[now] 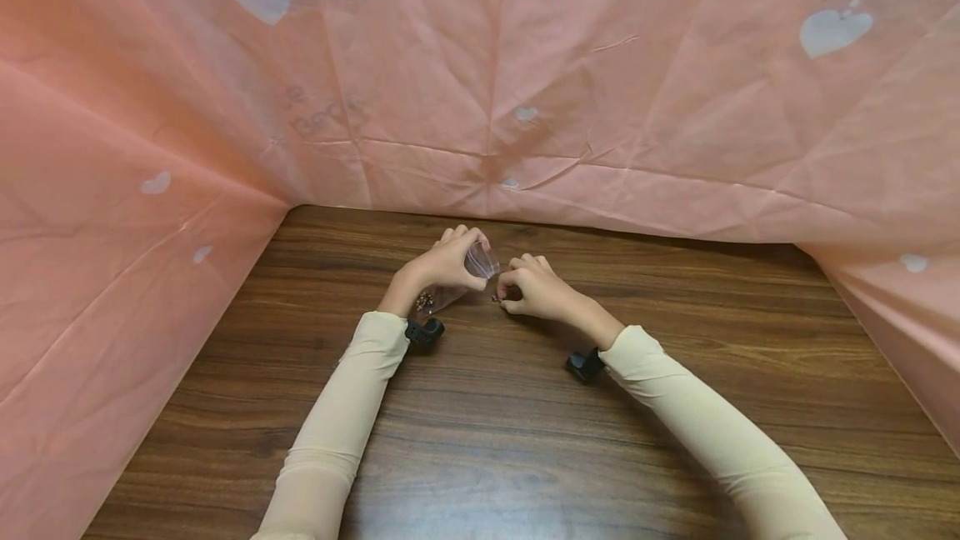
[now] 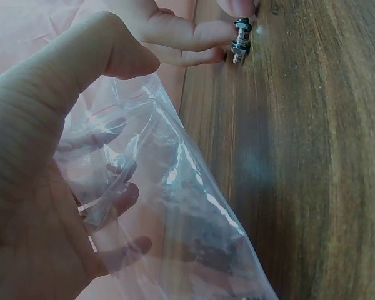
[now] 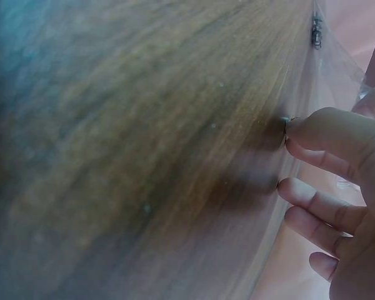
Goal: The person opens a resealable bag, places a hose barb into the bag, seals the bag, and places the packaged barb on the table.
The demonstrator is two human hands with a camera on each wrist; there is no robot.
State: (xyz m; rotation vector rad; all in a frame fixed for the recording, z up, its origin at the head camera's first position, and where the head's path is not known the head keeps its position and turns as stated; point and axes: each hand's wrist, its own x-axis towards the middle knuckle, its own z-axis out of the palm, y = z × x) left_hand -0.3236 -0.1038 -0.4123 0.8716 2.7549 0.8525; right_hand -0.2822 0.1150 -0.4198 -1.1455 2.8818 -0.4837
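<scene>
My left hand (image 1: 442, 263) grips a clear zip bag (image 2: 181, 200) near its mouth, the thumb on the near side and the fingers showing through the film. Several small metal pieces (image 1: 425, 301) lie in the bag's lower end, below the left wrist. Just right of the bag mouth, my right hand (image 1: 542, 290) pinches a small metal fitting (image 2: 240, 42) between thumb and index finger, at the tabletop. That fitting looks like a short threaded piece with dark nuts or rings. Its other fingers are spread apart in the right wrist view.
Both hands work over a brown wood-grain table (image 1: 480, 423). A pink sheet (image 1: 420, 98) with white hearts hangs behind the table and along its sides. A black wrist camera (image 1: 425, 333) sits on the left wrist, another wrist camera (image 1: 584, 365) on the right.
</scene>
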